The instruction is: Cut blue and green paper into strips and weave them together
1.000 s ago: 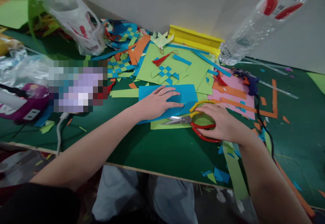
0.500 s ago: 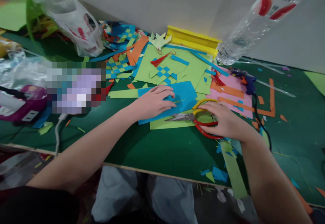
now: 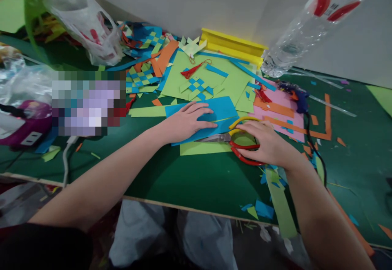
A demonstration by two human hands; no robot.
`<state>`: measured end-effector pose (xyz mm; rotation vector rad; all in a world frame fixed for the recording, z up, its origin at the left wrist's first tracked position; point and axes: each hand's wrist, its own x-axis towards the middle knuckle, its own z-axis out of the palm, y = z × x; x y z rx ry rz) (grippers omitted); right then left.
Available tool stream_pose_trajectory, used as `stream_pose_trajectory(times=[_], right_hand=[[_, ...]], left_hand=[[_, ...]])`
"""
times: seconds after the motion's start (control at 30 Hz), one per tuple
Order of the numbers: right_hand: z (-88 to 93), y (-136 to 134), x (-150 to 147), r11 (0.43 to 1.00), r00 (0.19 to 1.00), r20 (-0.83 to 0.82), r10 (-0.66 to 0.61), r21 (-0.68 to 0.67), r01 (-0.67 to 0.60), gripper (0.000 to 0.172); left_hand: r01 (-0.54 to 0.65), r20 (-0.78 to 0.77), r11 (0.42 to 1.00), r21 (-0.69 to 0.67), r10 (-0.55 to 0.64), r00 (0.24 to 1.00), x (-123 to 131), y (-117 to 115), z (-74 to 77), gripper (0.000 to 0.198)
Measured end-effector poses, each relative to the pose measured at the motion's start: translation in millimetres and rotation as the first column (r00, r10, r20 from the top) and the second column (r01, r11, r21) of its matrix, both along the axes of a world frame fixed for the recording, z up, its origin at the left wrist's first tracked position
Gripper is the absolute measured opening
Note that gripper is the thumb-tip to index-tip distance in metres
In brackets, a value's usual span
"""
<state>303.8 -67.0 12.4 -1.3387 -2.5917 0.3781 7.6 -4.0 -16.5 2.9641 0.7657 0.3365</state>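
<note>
My left hand (image 3: 187,121) lies flat with fingers stretched out on a blue paper sheet (image 3: 220,108), pressing it to the green table (image 3: 190,176). My right hand (image 3: 266,144) is curled over the handles of the red and yellow scissors (image 3: 237,139), fingers wrapped round the loops. The scissor blades point left, their tips running under the blue sheet's lower edge. A light green paper strip (image 3: 199,148) lies under the blue sheet and the blades.
Woven blue-green paper pieces (image 3: 196,87), a red tassel (image 3: 191,71), green sheets, orange strips and a pink sheet (image 3: 281,108) litter the back. A yellow box (image 3: 232,45), a plastic bottle (image 3: 303,25), a plastic bag (image 3: 82,21) and a purple device (image 3: 27,127) stand around. Table edge (image 3: 190,210) is near.
The blue sheet has shifted slightly under my left hand, and the scissor blades have slid further under its lower edge. My right hand stays on the handles.
</note>
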Motion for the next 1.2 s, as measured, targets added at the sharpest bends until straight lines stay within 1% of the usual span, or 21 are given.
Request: stream_pose_trajectory(times=[0.13, 0.23, 0.4, 0.63, 0.8, 1.0, 1.2], right_hand=[[1.9, 0.3, 3.8, 0.999, 0.999, 0.005, 0.053, -0.006, -0.053, 0.047], [2.4, -0.7, 1.6, 1.000, 1.000, 0.013, 0.028, -0.001, -0.028, 0.048], [2.5, -2.5, -11.3, 1.000, 1.000, 0.017, -0.004, -0.002, 0.004, 0.047], [6.8, -5.4, -15.3, 0.998, 0.999, 0.033, 0.018, -0.054, -0.016, 0.047], [4.6, -6.3, -21.8, 1.000, 1.000, 0.024, 0.013, -0.022, -0.013, 0.048], [4.4, -5.8, -20.8, 0.996, 0.997, 0.013, 0.079, -0.042, -0.078, 0.046], [7.1, -7.7, -30.6, 0.997, 0.997, 0.019, 0.071, -0.027, -0.071, 0.047]], left_hand=[[-0.003, 0.004, 1.000, -0.004, 0.003, 1.000, -0.4, 1.0, -2.2, 0.045], [-0.004, 0.009, 1.000, -0.005, 0.004, 1.000, 0.0, 0.9, -2.7, 0.045], [-0.005, 0.016, 1.000, -0.008, 0.006, 1.000, -0.3, 0.2, -1.2, 0.046], [-0.010, 0.014, 0.999, -0.037, 0.011, 1.000, -0.8, 0.6, 0.9, 0.046], [-0.005, 0.024, 0.999, -0.041, 0.006, 1.000, -0.7, 0.6, 0.9, 0.047], [-0.014, 0.022, 0.998, -0.064, 0.016, 1.000, -0.5, 1.1, 2.1, 0.048], [-0.025, 0.016, 0.996, -0.082, 0.026, 1.000, 0.0, 0.4, 2.6, 0.049]])
